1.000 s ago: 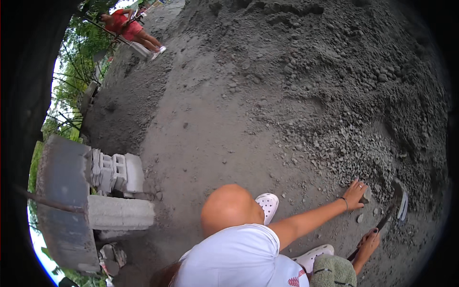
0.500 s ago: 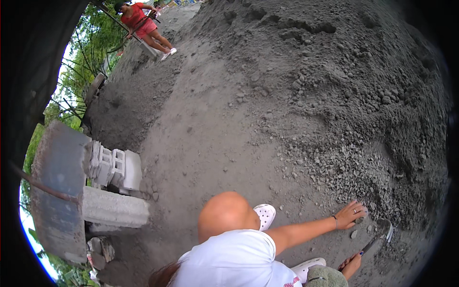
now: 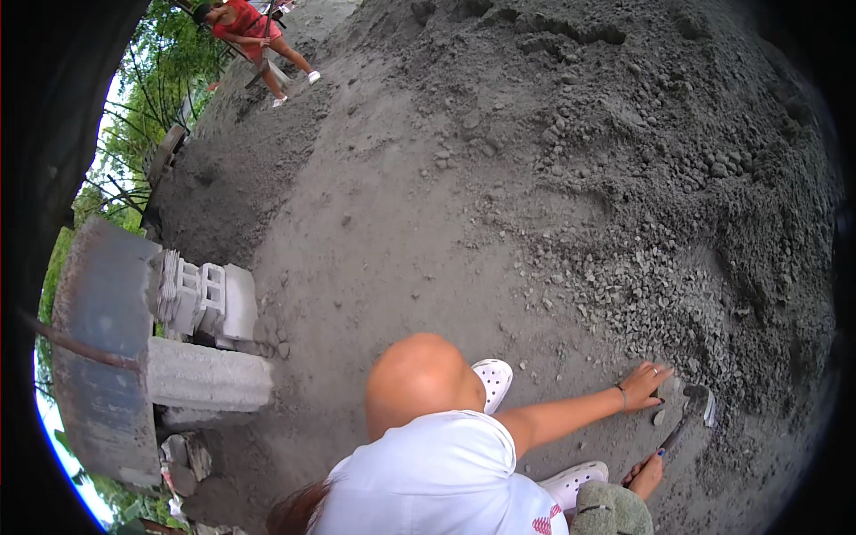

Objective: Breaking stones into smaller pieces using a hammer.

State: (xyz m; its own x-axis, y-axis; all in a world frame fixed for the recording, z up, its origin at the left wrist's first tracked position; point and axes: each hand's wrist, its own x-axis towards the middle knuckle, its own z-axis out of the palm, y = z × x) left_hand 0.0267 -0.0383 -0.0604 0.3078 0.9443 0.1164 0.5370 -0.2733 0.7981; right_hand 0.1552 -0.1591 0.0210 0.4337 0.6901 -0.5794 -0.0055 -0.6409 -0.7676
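My left hand [image 3: 646, 386], with a ring and a wristband, is low over the ground at the edge of the broken stone. Its thumb and fingers are closed around a grey stone [image 3: 667, 389], which is partly hidden by the hand. Nearer to me, my right hand [image 3: 644, 474] grips the dark handle of a hammer [image 3: 684, 428]. The hammer's metal head [image 3: 708, 406] is just right of the stone, close to the ground. A small flat stone [image 3: 659, 417] lies below my left hand.
Crushed gravel [image 3: 664, 303] spreads beyond my hands, at the foot of a large grey sand mound [image 3: 695, 160]. At left are concrete blocks [image 3: 201, 299], a concrete post [image 3: 209, 374] and a rusty metal sheet [image 3: 102, 348]. A person in red [image 3: 254, 31] stands far off with a long tool.
Both hands have shifted slightly left and up in the picture, as has the hammer head. The far person has changed stance and lowered the long tool.
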